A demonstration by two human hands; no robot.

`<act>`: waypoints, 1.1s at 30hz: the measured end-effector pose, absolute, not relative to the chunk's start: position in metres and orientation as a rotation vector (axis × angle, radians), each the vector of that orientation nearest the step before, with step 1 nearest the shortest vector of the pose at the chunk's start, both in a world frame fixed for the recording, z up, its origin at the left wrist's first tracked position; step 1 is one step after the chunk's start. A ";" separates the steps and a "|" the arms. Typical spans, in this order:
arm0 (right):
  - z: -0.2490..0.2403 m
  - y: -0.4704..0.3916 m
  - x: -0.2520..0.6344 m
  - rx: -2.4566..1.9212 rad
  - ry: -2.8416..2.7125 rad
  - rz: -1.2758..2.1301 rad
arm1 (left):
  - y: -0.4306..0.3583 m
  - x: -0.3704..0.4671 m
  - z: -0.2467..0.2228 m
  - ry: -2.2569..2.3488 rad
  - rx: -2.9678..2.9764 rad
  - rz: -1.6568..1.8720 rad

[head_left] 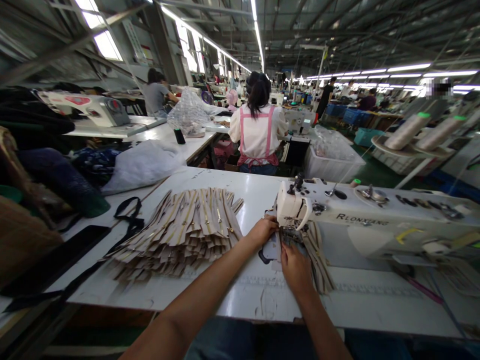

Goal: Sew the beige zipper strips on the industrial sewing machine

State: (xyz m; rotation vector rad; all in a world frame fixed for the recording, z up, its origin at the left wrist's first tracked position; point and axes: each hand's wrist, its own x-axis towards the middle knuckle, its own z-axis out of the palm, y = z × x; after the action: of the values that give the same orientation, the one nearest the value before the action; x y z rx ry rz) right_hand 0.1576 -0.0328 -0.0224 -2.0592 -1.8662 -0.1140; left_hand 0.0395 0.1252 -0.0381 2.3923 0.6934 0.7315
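Note:
A white sewing machine [296,202] stands in front of me, its needle area low above the table. My left hand [264,230] is at the left side of the needle area, its fingers bent closed on a narrow beige zipper [279,244]; the fingertips are partly hidden by the machine head. Closer to me, my right hand [295,265] pinches the same strip just before the presser foot. Several sewn zippers [318,260] hang together to the right of the needle. A big fanned pile of beige zippers [195,225] with gold teeth and metal pulls lies left of my hands.
A black strap [129,215] and a dark flat object [60,257] lie at the left. Beyond are a white plastic bag [144,162] and a white bin [333,157]. Thread cones [407,132] stand at right. A person in a pink apron [257,130] sits ahead.

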 end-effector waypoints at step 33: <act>-0.029 -0.034 0.159 -2.016 -1.911 -0.226 | 0.110 0.038 -0.015 0.793 2.319 0.655</act>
State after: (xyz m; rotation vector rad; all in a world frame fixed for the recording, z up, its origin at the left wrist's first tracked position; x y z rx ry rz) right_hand 0.1592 -0.0338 -0.0291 -2.0160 -1.9114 -0.2257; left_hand 0.0382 0.1101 -0.0146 2.3192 0.7929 0.6554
